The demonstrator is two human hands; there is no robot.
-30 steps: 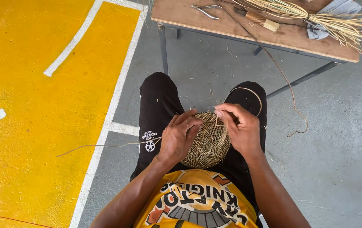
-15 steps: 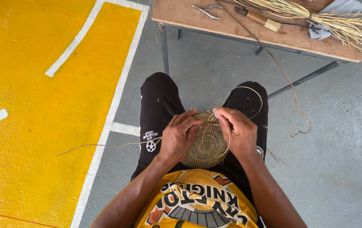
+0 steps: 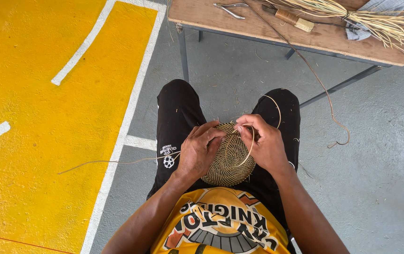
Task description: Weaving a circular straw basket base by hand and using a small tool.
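Seated w/ round woven disc point(image 3: 228, 160) on lap: left hand point(image 3: 198, 151) gripping disc's edge, right hand point(image 3: 264, 143) pinching thin straw strand point(image 3: 248, 153); pliers point(image 3: 230, 9), straw bundle point(image 3: 352, 14) on counter point(image 3: 211, 16).

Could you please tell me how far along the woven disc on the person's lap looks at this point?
Done: the woven disc is already a tight coiled round. In hand: the left hand grips its edge, and the right hand pinches a thin fibre strand at its top rim. Left: it is flat, without walls, and a bundle of loose fibres lies unused on the wooden table.
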